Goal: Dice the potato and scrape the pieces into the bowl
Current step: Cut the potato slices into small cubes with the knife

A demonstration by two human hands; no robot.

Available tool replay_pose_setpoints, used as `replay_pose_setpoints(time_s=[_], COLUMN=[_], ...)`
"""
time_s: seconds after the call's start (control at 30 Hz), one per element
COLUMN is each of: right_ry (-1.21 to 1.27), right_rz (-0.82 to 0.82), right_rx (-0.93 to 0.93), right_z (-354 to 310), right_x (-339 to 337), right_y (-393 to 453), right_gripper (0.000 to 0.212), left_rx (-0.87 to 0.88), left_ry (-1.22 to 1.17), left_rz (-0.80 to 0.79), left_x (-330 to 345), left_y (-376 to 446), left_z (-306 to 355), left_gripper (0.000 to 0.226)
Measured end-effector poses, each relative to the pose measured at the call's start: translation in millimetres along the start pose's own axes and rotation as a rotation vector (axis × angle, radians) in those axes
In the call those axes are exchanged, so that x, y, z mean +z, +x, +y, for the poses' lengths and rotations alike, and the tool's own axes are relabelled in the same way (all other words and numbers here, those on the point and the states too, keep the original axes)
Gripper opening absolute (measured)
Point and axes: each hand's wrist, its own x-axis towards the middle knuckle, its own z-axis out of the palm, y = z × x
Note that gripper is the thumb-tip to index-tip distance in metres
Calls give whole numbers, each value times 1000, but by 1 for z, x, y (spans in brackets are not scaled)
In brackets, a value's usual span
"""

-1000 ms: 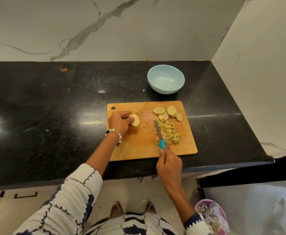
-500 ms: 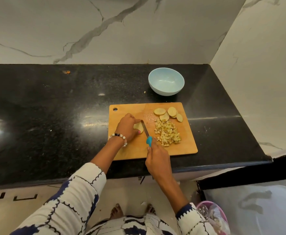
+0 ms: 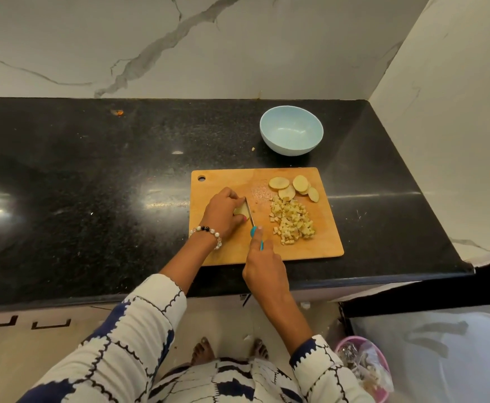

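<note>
I see the potato piece point(image 3: 240, 211) on the cutting board point(image 3: 319, 251), left hand point(image 3: 222, 215) fingers curled over it. Knife point(image 3: 250, 214) blade sits against it, right hand point(image 3: 262, 264) gripping the teal handle. Diced pile point(image 3: 291, 221) and slices point(image 3: 293, 186) lie just right; bowl point(image 3: 291, 130) beyond on the worktop point(image 3: 92, 184).

Potato slice point(image 3: 240, 211) flat on the board, pale yellow, pinned and half hidden. Heap of small pale dice point(image 3: 291, 222) to its right. Four round slices point(image 3: 293, 187) overlapping beyond the heap. Light-blue bowl point(image 3: 291, 134) upright farther back, nothing inside.
</note>
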Motion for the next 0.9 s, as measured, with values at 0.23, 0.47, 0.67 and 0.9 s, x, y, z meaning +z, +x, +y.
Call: replay_pose_setpoints(time_s=[0.23,0.47,0.67,0.9], right_ry=[-3,152,149,89], right_rz=[-67,37,77,17], right_rx=[-18,-20,-18,-32], right_z=[13,18,12,4], right_x=[5,-20,-12,-9], right_y=[-35,-31,2,5], right_gripper=[66,59,55,59], left_rx=[-12,-44,-99,-96], left_ry=[9,-20,-46,-57], left_rz=[20,-7,12,19], left_x=[3,1,3,4], left_y=[0,3,2,2], left_z=[-1,-1,0,-1], left_gripper=[55,56,54,49])
